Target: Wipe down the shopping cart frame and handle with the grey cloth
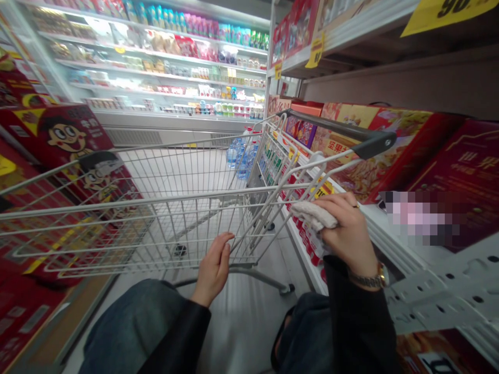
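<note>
Gripping a folded white cloth (314,215), the right hand (346,236) is clenched around it, fingers closed over the top, right at the side rail of a wire shopping cart (117,205). A ring (356,205) sits on one finger, and a metal wristwatch (368,278) sits at the wrist, just past a black sleeve (354,322).

Left hand (212,270) lies lower, fingers curled at the cart's wire near the person's legs; cannot tell whether it grips or only rests there. Blue jeans (128,327) fill the bottom of the view, close behind the cart.

Cart stands directly ahead in the aisle, tilted in view, with its dark handle (343,130) up at the right and its base frame and a caster (288,288) on the pale floor (249,332). Plastic water bottles (241,158) show through the far wires; their footing cannot be told.

Right of the cart, red and gold gift boxes (390,150) line a white shelf, with a yellow price tag (448,10) above and a perforated metal bracket (440,291) below. A pixelated patch (421,218) hides part of one box. Left, red boxes with a cartoon face (66,135) are stacked. A lit refrigerated case (163,67) closes the aisle's far end.
</note>
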### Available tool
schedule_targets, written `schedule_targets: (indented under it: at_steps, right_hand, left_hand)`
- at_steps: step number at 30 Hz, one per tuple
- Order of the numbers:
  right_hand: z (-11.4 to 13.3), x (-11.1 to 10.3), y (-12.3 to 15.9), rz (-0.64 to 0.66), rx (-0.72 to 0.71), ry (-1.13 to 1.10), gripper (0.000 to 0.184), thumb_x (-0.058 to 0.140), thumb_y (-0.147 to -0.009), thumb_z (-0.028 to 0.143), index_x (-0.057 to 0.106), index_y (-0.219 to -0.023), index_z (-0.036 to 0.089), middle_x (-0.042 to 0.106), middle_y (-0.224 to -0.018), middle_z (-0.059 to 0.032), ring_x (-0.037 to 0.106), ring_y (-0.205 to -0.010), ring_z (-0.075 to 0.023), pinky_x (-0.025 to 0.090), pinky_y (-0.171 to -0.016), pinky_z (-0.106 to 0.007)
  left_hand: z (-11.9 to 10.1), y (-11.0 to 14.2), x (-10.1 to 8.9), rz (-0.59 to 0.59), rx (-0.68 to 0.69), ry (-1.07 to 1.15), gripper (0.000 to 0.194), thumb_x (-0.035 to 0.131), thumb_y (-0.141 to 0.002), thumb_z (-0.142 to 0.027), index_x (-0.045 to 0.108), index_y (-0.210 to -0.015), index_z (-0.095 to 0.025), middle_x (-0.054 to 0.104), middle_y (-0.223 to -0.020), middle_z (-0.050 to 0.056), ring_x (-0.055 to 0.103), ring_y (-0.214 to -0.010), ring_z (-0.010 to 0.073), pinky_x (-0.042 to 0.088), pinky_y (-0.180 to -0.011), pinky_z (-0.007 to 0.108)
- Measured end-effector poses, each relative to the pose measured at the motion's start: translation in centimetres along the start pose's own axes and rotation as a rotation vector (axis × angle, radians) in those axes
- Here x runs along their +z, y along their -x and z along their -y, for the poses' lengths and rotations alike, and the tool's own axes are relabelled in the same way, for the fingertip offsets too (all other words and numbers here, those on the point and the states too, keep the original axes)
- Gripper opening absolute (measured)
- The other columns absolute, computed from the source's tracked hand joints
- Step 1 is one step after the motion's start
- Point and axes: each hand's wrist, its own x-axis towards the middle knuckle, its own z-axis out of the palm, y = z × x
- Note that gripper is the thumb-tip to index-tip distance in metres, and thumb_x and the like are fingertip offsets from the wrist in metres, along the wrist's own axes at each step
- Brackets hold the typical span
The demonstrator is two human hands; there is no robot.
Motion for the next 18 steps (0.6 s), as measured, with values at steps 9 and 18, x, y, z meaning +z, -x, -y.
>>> schedule_targets:
  at_steps: [9, 18]
  right_hand:
    - [0.5, 1.6, 0.6, 0.168, -0.004, -0.036, 0.046, 0.057, -0.075, 0.001, 0.073, -0.11, 0.026, 0.071, -0.104, -0.0034, 0.058, -0.098, -0.0254, 0.044, -0.088, -0.042]
    - [1.0, 1.4, 1.1, 0.025, 0.005, -0.017, 0.048, 0.057, -0.076, 0.001, 0.071, -0.114, 0.026, 0.069, -0.109, -0.0042, 0.056, -0.101, -0.0257, 0.044, -0.092, -0.043]
  left_hand:
    - [-0.1, 0.1, -0.1, 0.007, -0.006, 0.01, 0.037, 0.037, -0.105, -0.039, 0.061, -0.13, -0.024, 0.062, -0.139, 0.009, 0.051, -0.139, 0.0232, 0.038, -0.121, 0.046]
    - [0.1, 0.2, 0.1, 0.0, -0.005, 0.018, 0.036, 0.038, -0.104, -0.038, 0.06, -0.13, -0.025, 0.062, -0.139, 0.008, 0.05, -0.139, 0.0229, 0.039, -0.12, 0.046]
